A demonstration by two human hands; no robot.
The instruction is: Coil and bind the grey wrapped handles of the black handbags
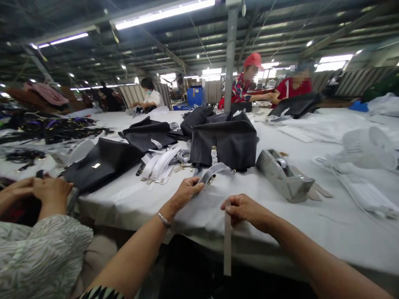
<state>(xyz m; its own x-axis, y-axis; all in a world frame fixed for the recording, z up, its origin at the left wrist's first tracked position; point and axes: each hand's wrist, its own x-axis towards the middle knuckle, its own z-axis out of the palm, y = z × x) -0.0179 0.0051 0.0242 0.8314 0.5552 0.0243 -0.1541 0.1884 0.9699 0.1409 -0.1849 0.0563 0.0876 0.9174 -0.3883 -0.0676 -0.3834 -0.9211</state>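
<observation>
My left hand (189, 192) is closed on one end of a strap wrapped in whitish clear film (218, 168), with small metal fittings near my fingertips. Between thumb and fingers, my right hand (245, 209) pinches a flat greyish-beige strip (227, 245) that hangs straight down past the table's front edge. Just beyond my hands stands a black bag (224, 145) with a wrapped tab and a gold-coloured buckle on its front. Left of it lies a heap of white-wrapped straps (162, 164). A grey tape dispenser (282, 176) sits to the right of my hands.
More black bags (104, 162) lie left on the white-covered table (124, 207). At far left a co-worker's hands (51, 191) work close by. A white fan (368, 145) stands at right. Co-workers (245, 87) are across the table, beside a grey post (231, 58).
</observation>
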